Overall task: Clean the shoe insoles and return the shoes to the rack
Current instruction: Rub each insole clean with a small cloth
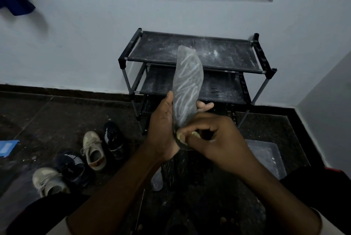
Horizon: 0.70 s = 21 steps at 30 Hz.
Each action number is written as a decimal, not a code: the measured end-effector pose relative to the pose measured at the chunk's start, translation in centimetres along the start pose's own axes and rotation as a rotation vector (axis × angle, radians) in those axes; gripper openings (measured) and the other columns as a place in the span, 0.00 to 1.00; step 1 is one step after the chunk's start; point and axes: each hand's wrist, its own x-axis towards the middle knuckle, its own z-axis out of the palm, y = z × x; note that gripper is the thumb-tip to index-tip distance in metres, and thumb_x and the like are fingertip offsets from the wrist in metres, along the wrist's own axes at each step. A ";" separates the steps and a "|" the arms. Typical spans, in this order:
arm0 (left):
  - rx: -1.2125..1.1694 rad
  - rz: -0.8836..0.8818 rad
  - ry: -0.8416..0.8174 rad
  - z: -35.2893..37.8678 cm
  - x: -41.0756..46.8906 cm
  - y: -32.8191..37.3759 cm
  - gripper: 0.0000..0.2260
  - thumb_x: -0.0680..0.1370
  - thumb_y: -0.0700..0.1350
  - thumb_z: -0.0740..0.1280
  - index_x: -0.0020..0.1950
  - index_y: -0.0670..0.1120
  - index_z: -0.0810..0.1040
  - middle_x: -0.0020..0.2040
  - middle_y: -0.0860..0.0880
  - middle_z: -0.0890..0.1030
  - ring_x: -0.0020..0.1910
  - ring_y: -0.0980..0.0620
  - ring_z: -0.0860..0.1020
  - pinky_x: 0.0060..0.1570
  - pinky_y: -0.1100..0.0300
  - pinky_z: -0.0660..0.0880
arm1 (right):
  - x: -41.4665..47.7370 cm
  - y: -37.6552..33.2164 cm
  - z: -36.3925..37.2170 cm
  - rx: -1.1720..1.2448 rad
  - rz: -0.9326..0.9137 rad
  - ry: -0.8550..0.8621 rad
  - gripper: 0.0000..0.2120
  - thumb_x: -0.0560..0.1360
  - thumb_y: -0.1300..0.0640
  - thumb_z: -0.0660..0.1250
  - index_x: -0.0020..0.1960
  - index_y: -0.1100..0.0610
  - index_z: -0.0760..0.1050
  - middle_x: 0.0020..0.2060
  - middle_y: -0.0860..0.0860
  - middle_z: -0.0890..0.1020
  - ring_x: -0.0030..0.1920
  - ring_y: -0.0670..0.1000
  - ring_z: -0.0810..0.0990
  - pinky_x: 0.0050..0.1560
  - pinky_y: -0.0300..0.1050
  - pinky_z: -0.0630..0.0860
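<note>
A dark grey insole (187, 84) streaked with white zigzag lines stands upright in front of me. My left hand (164, 130) grips its lower half, thumb along the left edge and fingertips showing past the right edge. My right hand (214, 139) is curled at the insole's heel end, and its fingers pinch a small pale yellowish thing (194, 134) against it. The black two-tier shoe rack (197, 63) stands behind the insole by the wall, its shelves dusted with white powder and holding no shoes. Another insole (157, 181) lies on the floor below my hands.
Two beige sneakers (94, 149) (48, 180) and two dark striped sneakers (114, 139) (71, 166) lie on the dark floor at the left. A clear plastic bin (266, 158) sits at the right. A blue item (7, 147) lies at the far left.
</note>
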 end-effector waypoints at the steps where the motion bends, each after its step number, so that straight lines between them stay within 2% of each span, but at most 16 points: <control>1: -0.003 -0.015 -0.004 0.1 -0.1 0.0 0.31 0.84 0.60 0.48 0.72 0.36 0.70 0.65 0.31 0.76 0.69 0.37 0.75 0.70 0.44 0.70 | 0.1 0.0 -0.2 0.023 -0.018 0.052 0.05 0.74 0.64 0.76 0.49 0.57 0.87 0.43 0.45 0.86 0.46 0.46 0.85 0.62 0.38 0.75; 3: -0.005 -0.036 -0.001 0.2 -0.1 -0.1 0.31 0.84 0.61 0.50 0.73 0.38 0.70 0.65 0.31 0.77 0.69 0.37 0.75 0.72 0.44 0.68 | 0.3 0.0 -0.1 0.017 -0.046 0.076 0.06 0.74 0.64 0.76 0.51 0.58 0.87 0.45 0.45 0.86 0.48 0.46 0.85 0.64 0.37 0.74; 6: 0.015 -0.011 0.023 -0.2 0.0 -0.3 0.30 0.84 0.59 0.50 0.67 0.36 0.75 0.59 0.34 0.79 0.68 0.36 0.75 0.73 0.42 0.65 | 0.1 0.1 0.3 -0.063 -0.061 -0.051 0.05 0.74 0.64 0.76 0.49 0.58 0.87 0.43 0.46 0.86 0.45 0.45 0.85 0.54 0.42 0.80; 8: 0.013 -0.010 0.042 -0.3 0.1 -0.4 0.30 0.84 0.59 0.49 0.66 0.35 0.75 0.61 0.32 0.77 0.69 0.37 0.75 0.73 0.42 0.66 | 0.2 0.2 -0.1 -0.045 -0.050 -0.087 0.04 0.72 0.66 0.76 0.46 0.59 0.87 0.40 0.46 0.85 0.42 0.46 0.84 0.51 0.40 0.78; 10: 0.001 -0.033 0.049 -0.1 0.0 -0.4 0.31 0.84 0.60 0.50 0.69 0.36 0.74 0.67 0.30 0.75 0.70 0.37 0.74 0.72 0.43 0.66 | 0.5 0.2 -0.5 0.010 -0.036 -0.014 0.04 0.72 0.66 0.76 0.45 0.58 0.87 0.39 0.46 0.85 0.42 0.46 0.84 0.56 0.41 0.77; 12: -0.023 -0.035 0.044 0.0 -0.2 -0.5 0.29 0.84 0.60 0.53 0.70 0.38 0.74 0.68 0.30 0.74 0.70 0.36 0.73 0.73 0.42 0.65 | 0.7 0.1 -0.5 0.023 -0.038 0.044 0.05 0.73 0.65 0.76 0.48 0.58 0.87 0.42 0.46 0.86 0.44 0.48 0.85 0.51 0.46 0.80; 16: 0.011 -0.003 0.061 -0.2 -0.1 -0.6 0.31 0.84 0.59 0.50 0.57 0.37 0.83 0.56 0.35 0.81 0.68 0.36 0.76 0.72 0.42 0.66 | 0.4 0.0 0.1 -0.086 -0.073 -0.098 0.05 0.73 0.66 0.75 0.46 0.58 0.87 0.40 0.47 0.85 0.42 0.47 0.84 0.53 0.45 0.79; 19: 0.022 -0.018 0.076 -0.1 -0.2 -0.5 0.29 0.84 0.59 0.50 0.62 0.39 0.81 0.62 0.34 0.80 0.67 0.38 0.77 0.69 0.45 0.72 | 0.8 0.2 -0.7 -0.036 -0.040 -0.038 0.05 0.73 0.66 0.76 0.45 0.58 0.87 0.40 0.47 0.85 0.43 0.48 0.84 0.55 0.42 0.79; 21: 0.026 -0.004 0.104 -0.1 -0.3 -0.6 0.27 0.84 0.58 0.51 0.68 0.40 0.76 0.65 0.34 0.78 0.66 0.38 0.77 0.66 0.48 0.75 | 1.0 0.1 -0.8 -0.026 -0.031 0.012 0.06 0.74 0.65 0.75 0.48 0.57 0.87 0.43 0.47 0.86 0.45 0.48 0.85 0.52 0.47 0.81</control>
